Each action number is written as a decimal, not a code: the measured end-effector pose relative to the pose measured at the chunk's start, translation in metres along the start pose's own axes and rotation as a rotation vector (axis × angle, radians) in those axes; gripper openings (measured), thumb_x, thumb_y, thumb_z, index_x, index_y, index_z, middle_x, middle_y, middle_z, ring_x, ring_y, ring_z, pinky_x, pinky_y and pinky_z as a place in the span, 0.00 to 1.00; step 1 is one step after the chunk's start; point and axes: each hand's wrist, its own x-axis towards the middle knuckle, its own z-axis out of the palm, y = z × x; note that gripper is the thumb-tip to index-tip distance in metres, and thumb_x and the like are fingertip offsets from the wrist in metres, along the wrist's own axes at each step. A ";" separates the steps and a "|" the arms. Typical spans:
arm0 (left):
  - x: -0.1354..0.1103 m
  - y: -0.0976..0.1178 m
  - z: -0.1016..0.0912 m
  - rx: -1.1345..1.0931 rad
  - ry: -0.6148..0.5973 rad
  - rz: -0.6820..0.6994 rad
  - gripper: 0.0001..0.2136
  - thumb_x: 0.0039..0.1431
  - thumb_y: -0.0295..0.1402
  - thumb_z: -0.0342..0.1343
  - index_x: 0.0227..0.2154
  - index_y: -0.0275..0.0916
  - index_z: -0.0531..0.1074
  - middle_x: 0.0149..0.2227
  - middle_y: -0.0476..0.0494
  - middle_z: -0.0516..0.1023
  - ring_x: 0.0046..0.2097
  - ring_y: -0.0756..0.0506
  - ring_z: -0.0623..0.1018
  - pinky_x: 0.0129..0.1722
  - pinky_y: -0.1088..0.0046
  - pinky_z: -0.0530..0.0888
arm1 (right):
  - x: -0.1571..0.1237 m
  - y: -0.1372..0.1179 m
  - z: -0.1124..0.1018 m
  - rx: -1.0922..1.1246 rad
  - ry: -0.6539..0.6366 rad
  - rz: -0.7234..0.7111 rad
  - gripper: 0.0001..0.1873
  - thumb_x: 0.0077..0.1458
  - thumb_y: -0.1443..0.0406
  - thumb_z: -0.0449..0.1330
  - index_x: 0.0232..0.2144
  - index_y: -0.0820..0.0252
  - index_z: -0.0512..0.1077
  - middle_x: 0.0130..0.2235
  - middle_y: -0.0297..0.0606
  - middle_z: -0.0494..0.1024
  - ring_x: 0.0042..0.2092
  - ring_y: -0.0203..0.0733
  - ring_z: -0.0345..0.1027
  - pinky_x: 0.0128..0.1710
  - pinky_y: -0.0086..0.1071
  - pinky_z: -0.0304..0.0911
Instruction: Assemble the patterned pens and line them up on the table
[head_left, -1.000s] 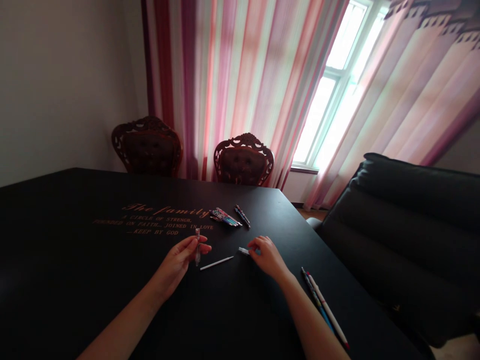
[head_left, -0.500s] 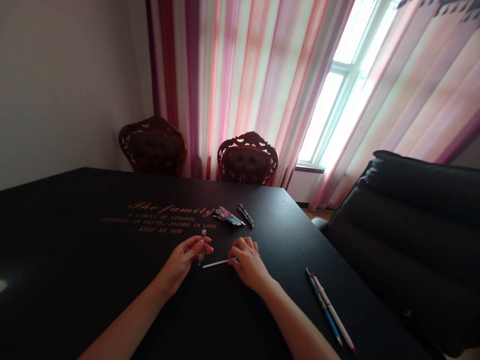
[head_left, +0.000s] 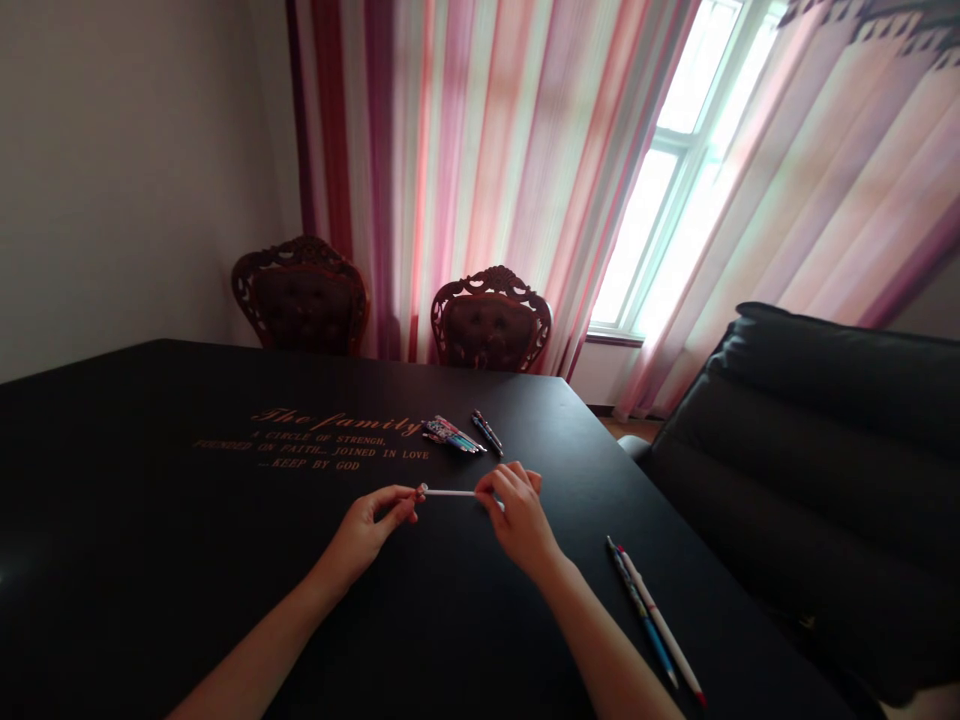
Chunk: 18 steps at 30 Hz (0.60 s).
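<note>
My left hand [head_left: 369, 522] pinches a small clear pen cap [head_left: 424, 489] between thumb and fingertips; most of the cap is hidden by the fingers. A slim white pen [head_left: 451, 493] lies level between my hands, its left end meeting the cap. Whether the tip is inside the cap I cannot tell. The fingers of my right hand [head_left: 517, 515] are closed around the other end of the white pen and cover part of it. Both hands are just above the black table [head_left: 420, 620].
Beyond my hands lie a bundle of several pens [head_left: 454, 435] and a few dark pens [head_left: 487, 432]. A blue pen [head_left: 651, 625] and a white-and-red pen [head_left: 664, 628] lie near the right edge. Chairs [head_left: 491, 325] stand behind; a black armchair [head_left: 810, 480] is at right.
The white pen has risen from its slant near the tabletop to level. My left hand has turned the cap from upright towards the pen's left end, and the two now meet.
</note>
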 end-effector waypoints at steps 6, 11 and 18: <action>0.002 -0.005 -0.003 0.100 -0.016 0.045 0.12 0.54 0.45 0.60 0.35 0.43 0.81 0.31 0.46 0.82 0.42 0.40 0.78 0.47 0.69 0.68 | 0.001 0.000 -0.008 -0.015 0.042 0.012 0.06 0.61 0.69 0.55 0.32 0.55 0.70 0.33 0.34 0.74 0.41 0.43 0.62 0.46 0.38 0.49; 0.001 -0.008 -0.003 0.205 -0.024 0.060 0.12 0.55 0.45 0.59 0.37 0.46 0.81 0.32 0.47 0.82 0.41 0.39 0.78 0.46 0.68 0.67 | 0.002 -0.001 -0.014 0.002 0.012 -0.026 0.06 0.61 0.68 0.56 0.32 0.55 0.71 0.35 0.34 0.75 0.42 0.43 0.63 0.46 0.38 0.49; -0.006 -0.003 0.004 0.328 -0.098 0.090 0.07 0.51 0.42 0.63 0.33 0.51 0.82 0.36 0.49 0.82 0.43 0.39 0.76 0.55 0.59 0.58 | 0.002 -0.011 -0.011 0.138 -0.008 -0.035 0.04 0.60 0.64 0.59 0.34 0.52 0.75 0.36 0.33 0.77 0.44 0.44 0.64 0.48 0.38 0.51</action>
